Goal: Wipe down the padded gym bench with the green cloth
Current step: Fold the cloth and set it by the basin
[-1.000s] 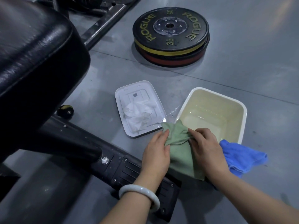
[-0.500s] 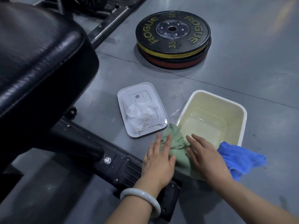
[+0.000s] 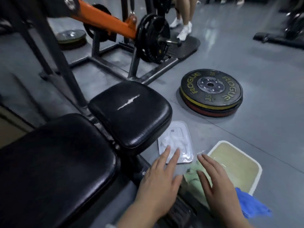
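The green cloth (image 3: 195,179) lies crumpled on the grey floor between my two hands, beside the basin. My left hand (image 3: 158,186) hovers over the floor with fingers straight, its fingertips over the white tray. My right hand (image 3: 217,186) is spread flat to the right of the cloth, partly covering it, and grips nothing. The padded gym bench fills the left: a small black seat pad (image 3: 130,112) with a split in its top, and a long black back pad (image 3: 57,162) nearer me.
A white tray (image 3: 187,155) with crumpled tissue lies by the seat pad. A cream basin (image 3: 256,168) of water stands at the right, a blue cloth (image 3: 251,206) beside it. Stacked weight plates (image 3: 212,94) lie beyond. A plate-loaded machine (image 3: 153,38) and a person's legs (image 3: 184,18) are at the back.
Both hands have let go of the green cloth and lifted off it with fingers spread. The view has swung up and back, bringing the whole bench and the machine into sight.
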`<state>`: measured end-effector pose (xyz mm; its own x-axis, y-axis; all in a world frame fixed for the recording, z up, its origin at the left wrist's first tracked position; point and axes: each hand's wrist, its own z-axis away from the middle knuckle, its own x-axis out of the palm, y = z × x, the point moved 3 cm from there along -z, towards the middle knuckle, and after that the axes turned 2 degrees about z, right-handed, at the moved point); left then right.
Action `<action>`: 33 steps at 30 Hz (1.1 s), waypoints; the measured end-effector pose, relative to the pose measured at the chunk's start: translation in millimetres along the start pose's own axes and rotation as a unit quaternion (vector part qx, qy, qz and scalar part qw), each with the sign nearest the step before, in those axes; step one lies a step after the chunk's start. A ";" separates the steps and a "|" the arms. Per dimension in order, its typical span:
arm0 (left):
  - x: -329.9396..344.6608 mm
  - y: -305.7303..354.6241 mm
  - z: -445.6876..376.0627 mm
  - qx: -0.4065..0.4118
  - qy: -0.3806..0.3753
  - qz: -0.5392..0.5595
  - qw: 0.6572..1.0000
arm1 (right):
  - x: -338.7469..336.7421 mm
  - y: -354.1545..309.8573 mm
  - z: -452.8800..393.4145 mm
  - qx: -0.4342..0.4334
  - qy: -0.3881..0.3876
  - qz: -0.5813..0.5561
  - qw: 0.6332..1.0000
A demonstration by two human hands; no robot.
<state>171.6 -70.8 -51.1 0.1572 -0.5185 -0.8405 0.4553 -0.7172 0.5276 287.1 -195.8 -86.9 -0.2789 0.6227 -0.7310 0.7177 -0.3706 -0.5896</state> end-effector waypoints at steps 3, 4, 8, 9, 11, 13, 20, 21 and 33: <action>-62.0 2.9 37.1 0.036 0.080 -0.016 0.996 | -25.1 -62.3 -30.2 -0.086 0.031 -0.041 0.995; -82.7 -0.4 50.3 0.043 0.117 -0.030 0.992 | -29.0 -84.6 -41.8 -0.112 0.032 -0.054 0.992; -157.5 -43.1 103.7 -0.053 0.249 -0.083 0.964 | -20.4 -174.3 -75.2 -0.172 -0.010 -0.103 0.980; -171.9 -57.2 117.4 -0.093 0.264 -0.105 0.954 | -13.5 -193.5 -78.1 -0.186 -0.021 -0.115 0.976; -189.6 -89.3 144.8 -0.172 0.277 -0.139 0.935 | 4.8 -227.8 -78.5 -0.215 -0.036 -0.129 0.968; -195.4 -118.4 170.3 -0.240 0.278 -0.153 0.917 | 30.0 -256.3 -74.8 -0.244 -0.052 -0.129 0.960; -157.8 -183.8 224.2 -0.366 0.235 -0.136 0.890 | 120.7 -311.4 -48.7 -0.336 -0.168 -0.036 0.926; -149.5 -186.7 230.1 -0.376 0.221 -0.135 0.889 | 127.6 -312.2 -44.2 -0.342 -0.183 -0.011 0.922; -132.2 -181.3 264.4 -0.342 0.222 -0.136 0.903 | 140.2 -309.9 -6.7 -0.316 -0.274 0.119 0.900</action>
<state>-163.5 4.7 -2.9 0.2253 -0.0204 -0.9741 0.9409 -0.2550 0.2229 29.8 10.9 -4.4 -0.2187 0.0792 -0.9726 0.9699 0.1268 -0.2078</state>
